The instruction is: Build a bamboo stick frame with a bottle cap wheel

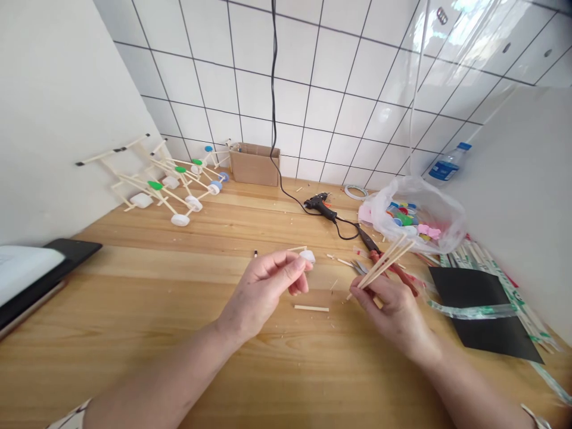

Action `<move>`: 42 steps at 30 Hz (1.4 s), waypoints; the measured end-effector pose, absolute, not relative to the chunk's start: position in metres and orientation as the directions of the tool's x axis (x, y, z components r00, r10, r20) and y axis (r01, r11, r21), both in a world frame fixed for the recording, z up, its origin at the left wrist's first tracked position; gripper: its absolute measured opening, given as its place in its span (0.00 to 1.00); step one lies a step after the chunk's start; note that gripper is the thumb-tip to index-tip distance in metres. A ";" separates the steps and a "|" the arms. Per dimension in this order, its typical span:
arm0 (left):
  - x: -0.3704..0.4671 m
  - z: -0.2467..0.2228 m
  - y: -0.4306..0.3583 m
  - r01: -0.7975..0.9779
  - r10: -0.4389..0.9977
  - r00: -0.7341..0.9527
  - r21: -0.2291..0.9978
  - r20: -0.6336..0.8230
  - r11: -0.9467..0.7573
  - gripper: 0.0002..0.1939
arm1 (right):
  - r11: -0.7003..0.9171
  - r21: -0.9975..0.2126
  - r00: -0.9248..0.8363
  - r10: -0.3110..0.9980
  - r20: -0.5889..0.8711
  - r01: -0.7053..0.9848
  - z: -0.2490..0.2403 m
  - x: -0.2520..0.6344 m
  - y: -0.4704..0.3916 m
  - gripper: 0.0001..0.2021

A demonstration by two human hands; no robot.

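Several thin wooden sticks (385, 262) are pinched between the thumb and fingers of my right hand (393, 307), slanting up and to the right. My left hand (272, 280) is closed, thumb against fingertips; whatever it may hold is too small or hidden to make out. Just beyond its fingertips are a white bottle cap (307, 256) and a thin stick. A short wooden stick (311, 308) lies on the table between my hands. Scissors (360, 267) and pliers with reddish handles (397, 273) lie behind my right hand, partly covered.
Stick frames with caps (180, 220) stand back left, near a cardboard box (255, 165). A black glue gun (320, 205), its cord, a tape roll (356, 192), a plastic bag of caps (415, 217) and a bottle (449, 164) lie behind. Black card (482, 310) is right, a dark device (75, 253) left.
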State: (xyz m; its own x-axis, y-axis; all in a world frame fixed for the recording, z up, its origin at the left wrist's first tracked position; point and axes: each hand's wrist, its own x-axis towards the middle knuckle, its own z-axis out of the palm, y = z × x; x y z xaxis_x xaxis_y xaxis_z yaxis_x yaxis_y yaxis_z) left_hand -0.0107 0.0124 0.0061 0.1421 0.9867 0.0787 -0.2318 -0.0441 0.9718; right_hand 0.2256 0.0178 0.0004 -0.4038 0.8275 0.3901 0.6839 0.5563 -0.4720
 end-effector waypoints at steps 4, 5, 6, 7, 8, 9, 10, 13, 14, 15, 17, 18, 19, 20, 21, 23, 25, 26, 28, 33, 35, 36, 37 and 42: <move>-0.006 -0.002 0.012 -0.117 0.974 0.227 0.993 -0.002 0.029 0.13 | 0.591 -0.415 -0.421 0.797 0.432 0.692 0.005 0.219 0.017 0.10; -0.005 -0.003 0.011 -0.082 0.968 0.248 0.996 -0.020 0.041 0.12 | 0.600 -0.423 -0.401 0.786 0.471 0.679 0.005 0.219 0.017 0.09; -0.004 -0.003 0.011 -0.047 0.963 0.268 0.998 -0.034 0.049 0.12 | 0.603 -0.438 -0.385 0.782 0.490 0.667 0.004 0.220 0.017 0.08; -0.003 -0.003 0.010 -0.013 0.957 0.288 0.999 -0.044 0.050 0.12 | 0.595 -0.459 -0.380 0.791 0.480 0.660 0.003 0.221 0.017 0.08; -0.003 -0.002 0.009 0.017 0.951 0.305 0.999 -0.049 0.046 0.12 | 0.577 -0.483 -0.384 0.810 0.444 0.659 0.001 0.223 0.018 0.08; -0.002 -0.001 0.009 0.040 0.947 0.317 0.998 -0.050 0.039 0.11 | 0.548 -0.514 -0.390 0.835 0.389 0.660 -0.001 0.224 0.019 0.09; -0.001 0.001 0.008 0.058 0.945 0.324 0.998 -0.048 0.031 0.11 | 0.510 -0.558 -0.381 0.860 0.340 0.655 -0.003 0.224 0.019 0.09; 0.001 0.005 0.006 0.090 0.946 0.321 0.996 -0.038 0.009 0.09 | 0.350 -0.801 -0.270 0.932 0.243 0.486 -0.006 0.221 0.019 0.09; 0.002 0.006 0.005 0.097 0.946 0.321 0.995 -0.038 0.007 0.09 | 0.276 -0.889 -0.231 0.952 0.201 0.366 -0.007 0.218 0.018 0.09; 0.003 0.007 0.005 0.105 0.945 0.324 0.994 -0.038 0.004 0.09 | 0.191 -0.954 -0.208 0.968 0.143 0.231 -0.007 0.216 0.017 0.09; 0.004 0.008 0.004 0.131 0.938 0.342 0.991 -0.055 0.010 0.10 | 0.013 -1.000 -0.217 0.976 0.013 -0.002 -0.008 0.209 0.014 0.08; 0.004 0.008 0.003 0.148 0.931 0.359 0.989 -0.070 0.018 0.11 | -0.062 -0.995 -0.233 0.971 -0.042 -0.080 -0.008 0.206 0.012 0.08; 0.004 0.008 0.003 0.163 0.920 0.380 0.986 -0.090 0.029 0.13 | -0.127 -0.983 -0.252 0.964 -0.090 -0.133 -0.007 0.203 0.011 0.08; 0.004 0.007 0.003 0.171 0.906 0.409 0.984 -0.111 0.043 0.14 | -0.176 -0.970 -0.266 0.956 -0.126 -0.170 -0.007 0.200 0.010 0.08; 0.004 0.007 0.002 0.168 0.887 0.443 0.984 -0.134 0.065 0.16 | -0.211 -0.957 -0.273 0.950 -0.153 -0.198 -0.006 0.198 0.009 0.08; 0.004 0.007 0.001 0.133 0.846 0.502 0.982 -0.183 0.134 0.17 | -0.253 -0.937 -0.272 0.944 -0.185 -0.239 -0.005 0.194 0.008 0.09; 0.005 0.006 0.001 0.097 0.813 0.533 0.971 -0.236 0.218 0.16 | -0.270 -0.925 -0.267 0.943 -0.199 -0.266 -0.004 0.192 0.007 0.09; 0.006 0.006 0.001 0.084 0.801 0.539 0.963 -0.261 0.257 0.16 | -0.277 -0.921 -0.270 0.941 -0.203 -0.273 -0.003 0.192 0.007 0.08; 0.006 0.006 0.000 0.064 0.787 0.541 0.948 -0.296 0.312 0.15 | -0.287 -0.917 -0.283 0.937 -0.207 -0.278 -0.003 0.192 0.006 0.08; 0.006 0.006 -0.001 0.073 0.773 0.545 0.937 -0.324 0.341 0.14 | -0.254 -0.934 -0.305 0.936 -0.173 -0.251 -0.006 0.192 0.005 0.08; 0.006 0.007 -0.002 0.152 0.777 0.540 0.945 -0.325 0.290 0.14 | -0.225 -0.948 -0.310 0.939 -0.150 -0.225 -0.007 0.191 0.004 0.07; 0.006 0.007 -0.002 0.202 0.780 0.533 0.945 -0.328 0.259 0.13 | -0.205 -0.956 -0.311 0.941 -0.135 -0.208 -0.007 0.191 0.003 0.07; 0.006 0.007 -0.003 0.250 0.785 0.524 0.941 -0.331 0.230 0.13 | -0.183 -0.965 -0.314 0.942 -0.118 -0.186 -0.006 0.191 0.003 0.07; 0.007 0.009 -0.005 0.362 0.822 0.471 0.920 -0.320 0.151 0.13 | -0.038 -0.996 -0.326 0.945 -0.010 -0.078 0.002 0.192 0.000 0.08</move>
State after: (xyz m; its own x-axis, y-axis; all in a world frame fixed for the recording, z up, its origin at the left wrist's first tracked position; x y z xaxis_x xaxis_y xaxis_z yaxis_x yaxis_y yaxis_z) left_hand 0.0072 -0.0050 0.0088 0.4713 0.8217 -0.3205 0.3617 0.1513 0.9199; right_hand 0.1916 -0.0002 0.0015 -0.3264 0.9452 -0.0102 -0.0780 -0.0377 -0.9962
